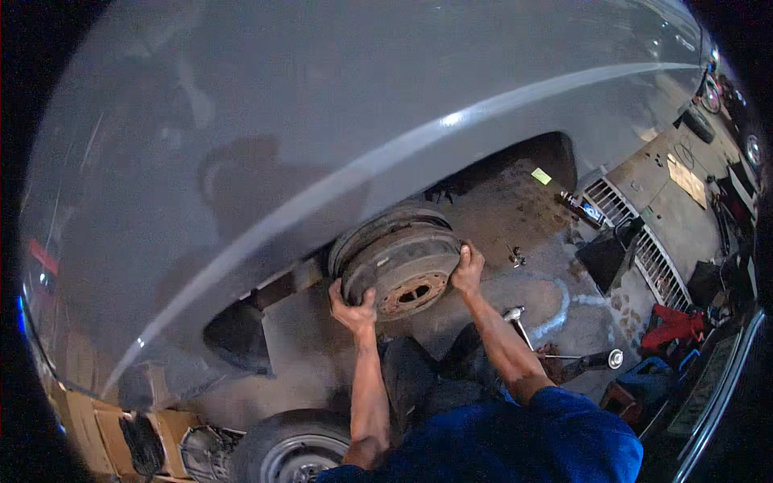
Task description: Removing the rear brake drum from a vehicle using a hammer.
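Both hands clamped on a rusty brake drum under the wheel arch

The left hand (351, 310) grips the drum's lower-left rim and the right hand (467, 270) its upper-right rim, fingers curled over the edge, so the brake drum (403, 270) is held by 2 opposed grasps at the hub, inside the grey car body's wheel arch (515, 157). Its flat rusted face, with centre bore and stud holes, points down and toward the person; its axis runs from that face back into the arch, along the axle line. Judging from this, a heavy drum coming free suddenly could slip from rust-dusty fingers and drop toward the legs or the wrench (519, 322) lying on the concrete floor (515, 217); cocking it off-axis could jam it. A removed wheel (290, 451) lies near the left forearm.
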The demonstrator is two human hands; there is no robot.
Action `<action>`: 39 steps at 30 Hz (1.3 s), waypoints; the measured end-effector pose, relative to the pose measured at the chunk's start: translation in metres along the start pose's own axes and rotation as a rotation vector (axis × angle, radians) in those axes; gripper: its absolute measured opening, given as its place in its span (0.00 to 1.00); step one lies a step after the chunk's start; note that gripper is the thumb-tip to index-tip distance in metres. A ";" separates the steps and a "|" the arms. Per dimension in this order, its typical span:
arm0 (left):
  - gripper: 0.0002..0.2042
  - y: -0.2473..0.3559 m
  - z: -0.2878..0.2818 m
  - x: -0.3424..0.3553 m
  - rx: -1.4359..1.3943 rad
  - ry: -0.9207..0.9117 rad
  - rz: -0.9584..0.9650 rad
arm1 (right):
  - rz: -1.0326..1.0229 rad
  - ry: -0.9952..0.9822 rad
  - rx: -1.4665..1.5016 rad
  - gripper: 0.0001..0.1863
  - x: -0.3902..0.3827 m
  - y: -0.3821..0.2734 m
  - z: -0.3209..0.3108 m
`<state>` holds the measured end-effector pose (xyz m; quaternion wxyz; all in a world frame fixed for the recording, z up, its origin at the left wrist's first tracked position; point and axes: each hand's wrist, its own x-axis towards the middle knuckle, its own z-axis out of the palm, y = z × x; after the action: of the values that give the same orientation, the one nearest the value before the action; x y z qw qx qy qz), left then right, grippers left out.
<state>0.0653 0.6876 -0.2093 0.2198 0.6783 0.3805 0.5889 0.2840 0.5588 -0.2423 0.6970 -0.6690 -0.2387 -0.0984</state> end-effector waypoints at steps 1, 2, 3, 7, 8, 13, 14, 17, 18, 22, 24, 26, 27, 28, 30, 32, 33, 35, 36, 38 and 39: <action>0.43 -0.004 -0.004 -0.007 -0.005 -0.013 0.002 | 0.011 -0.023 0.006 0.38 -0.002 0.001 -0.002; 0.44 -0.002 -0.001 -0.013 0.013 -0.015 0.033 | -0.063 0.046 -0.040 0.39 -0.002 0.008 -0.004; 0.45 -0.003 -0.001 -0.012 0.041 -0.004 0.069 | -0.070 0.057 -0.035 0.39 -0.005 0.012 -0.003; 0.48 0.003 -0.001 -0.015 -0.058 -0.010 0.031 | -0.005 -0.006 0.136 0.39 -0.003 0.019 0.004; 0.49 0.001 -0.004 -0.012 -0.021 0.008 0.077 | 0.003 -0.019 0.142 0.40 -0.009 0.016 0.003; 0.50 0.027 -0.005 -0.004 0.033 -0.040 0.109 | 0.077 -0.038 0.021 0.41 -0.007 0.024 -0.001; 0.50 0.018 -0.006 -0.005 0.053 -0.031 0.116 | 0.093 -0.042 0.052 0.42 -0.005 0.019 0.000; 0.49 0.014 -0.001 -0.012 -0.014 -0.017 0.141 | 0.100 -0.047 0.120 0.42 -0.001 0.019 -0.002; 0.50 0.014 0.001 -0.010 0.028 -0.009 0.145 | 0.024 0.013 0.062 0.42 0.004 0.022 0.002; 0.53 0.032 -0.022 -0.020 0.172 -0.150 -0.024 | 0.171 -0.059 -0.133 0.41 -0.036 0.002 -0.029; 0.52 0.016 -0.025 -0.038 0.067 -0.085 0.064 | 0.071 0.024 0.242 0.37 -0.031 0.014 -0.026; 0.51 0.016 -0.053 -0.063 0.024 -0.046 0.080 | 0.015 -0.066 0.106 0.34 -0.043 0.006 -0.051; 0.49 0.019 -0.062 -0.068 0.045 -0.097 0.063 | -0.049 -0.152 -0.019 0.32 -0.048 0.001 -0.063; 0.48 0.023 -0.067 -0.073 0.067 -0.148 0.046 | 0.012 -0.105 0.048 0.30 -0.050 -0.002 -0.064; 0.44 0.016 -0.044 -0.072 0.008 0.051 0.098 | 0.059 -0.139 0.011 0.32 -0.033 0.002 -0.057; 0.39 0.022 -0.038 -0.053 -0.100 -0.060 -0.035 | 0.080 -0.118 -0.059 0.34 -0.023 -0.007 -0.049; 0.42 0.011 -0.037 -0.049 -0.076 -0.035 -0.001 | 0.036 -0.089 -0.066 0.34 -0.018 -0.023 -0.039; 0.46 0.018 -0.026 -0.032 -0.131 0.006 -0.004 | 0.042 -0.073 -0.055 0.33 -0.009 -0.027 -0.029; 0.46 0.024 -0.023 -0.026 -0.137 0.007 0.007 | 0.049 -0.050 -0.048 0.33 -0.004 -0.030 -0.024; 0.49 0.037 -0.021 -0.020 -0.092 0.055 -0.050 | 0.077 -0.039 -0.085 0.33 0.001 -0.035 -0.019; 0.49 0.034 -0.020 -0.019 -0.092 0.051 -0.044 | 0.111 -0.039 -0.128 0.34 0.001 -0.037 -0.019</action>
<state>0.0541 0.6493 -0.1915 0.2538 0.6435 0.3736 0.6180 0.2719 0.5377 -0.2087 0.6523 -0.7263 -0.2078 -0.0617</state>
